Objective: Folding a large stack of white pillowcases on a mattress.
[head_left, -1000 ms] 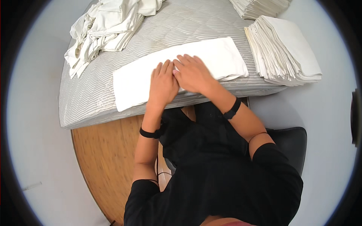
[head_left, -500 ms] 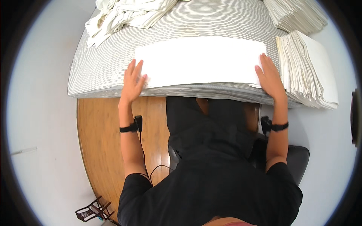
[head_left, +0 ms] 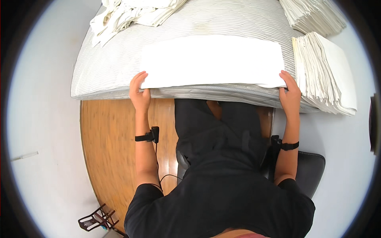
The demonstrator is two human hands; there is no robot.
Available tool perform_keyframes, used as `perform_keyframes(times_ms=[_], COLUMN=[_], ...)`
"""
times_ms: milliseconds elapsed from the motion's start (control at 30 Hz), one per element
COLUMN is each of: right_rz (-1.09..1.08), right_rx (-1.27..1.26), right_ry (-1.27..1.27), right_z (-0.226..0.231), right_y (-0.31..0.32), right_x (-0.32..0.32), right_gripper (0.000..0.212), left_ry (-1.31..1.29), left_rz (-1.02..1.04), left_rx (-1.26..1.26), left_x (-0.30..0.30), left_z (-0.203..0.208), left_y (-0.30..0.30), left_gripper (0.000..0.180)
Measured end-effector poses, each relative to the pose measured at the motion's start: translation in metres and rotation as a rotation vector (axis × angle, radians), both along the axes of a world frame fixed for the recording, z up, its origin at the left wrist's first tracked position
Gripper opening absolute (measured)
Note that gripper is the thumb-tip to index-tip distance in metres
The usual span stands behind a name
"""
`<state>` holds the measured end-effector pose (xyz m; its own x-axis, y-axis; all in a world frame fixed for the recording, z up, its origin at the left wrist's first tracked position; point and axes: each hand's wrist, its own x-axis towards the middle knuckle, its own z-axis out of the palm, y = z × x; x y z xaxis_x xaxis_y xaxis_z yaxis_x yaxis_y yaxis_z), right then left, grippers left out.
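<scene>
A white folded cloth (head_left: 212,59) lies flat in a long rectangle along the near edge of the striped mattress (head_left: 222,23). At its near left corner is my left hand (head_left: 139,89), fingers over the side and thumb lower down by the front edge, closed on the cloth. My right hand (head_left: 291,92) grips the near right corner in the same way, its thumb just below the edge. The undersides of both corners are hidden.
Close to my right hand stands a stack of folded off-white cloths (head_left: 323,75), with another stack (head_left: 313,16) behind it. A loose heap of cream cloths (head_left: 133,16) lies far left. A black seat (head_left: 311,172) is at my right; a small brown chair (head_left: 97,218) is lower left.
Both hands have drawn back from lying flat along the cloth's sides to its near corners, where the fingers have closed. The cloth stays spread in nearly the same place.
</scene>
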<state>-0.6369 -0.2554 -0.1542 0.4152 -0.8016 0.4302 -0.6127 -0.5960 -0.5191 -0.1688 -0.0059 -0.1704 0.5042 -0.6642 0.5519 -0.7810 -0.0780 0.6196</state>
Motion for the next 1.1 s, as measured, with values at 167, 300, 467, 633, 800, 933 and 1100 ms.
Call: perform_keyframes(times_ms=[167,300,467,633,800,933,1100], right_rz=[0.031,-0.167,-0.164,-0.263,-0.179,-0.208,0.034], right_rx=[-0.014,0.177,0.273,0.370,0.706,0.483,0.527], right_ry=[-0.146,-0.587,-0.485,0.049,-0.033,-0.315,-0.522], right_z=[0.045,0.084,0.070,0.006,0.008,0.044,0.114], right_y=[-0.011,-0.036,-0.090,-0.106,-0.064,-0.039,-0.011], right_x=[0.002,0.004,0.031,0.027,0.018,0.047,0.133], right_gripper=[0.032,0.018,0.038,0.046,0.045,0.034,0.030], left_ry=[0.286,0.567,0.533,0.915,0.972,0.885,0.783], left_rz=[-0.123,-0.176,-0.049,-0.006,-0.174,-0.286,-0.349], left_rx=[-0.177,-0.367,-0.102,0.199,0.201,0.051,0.087], left_x=[0.028,0.031,0.041,0.065,0.061,0.067,0.079], left_z=[0.042,0.097,0.098,0.044,0.036,0.028,0.015], left_y=[-0.002,-0.023,-0.073,-0.077,-0.059,-0.052,-0.046], left_gripper=[0.023,0.020,0.026,0.028,0.028,0.027,0.014])
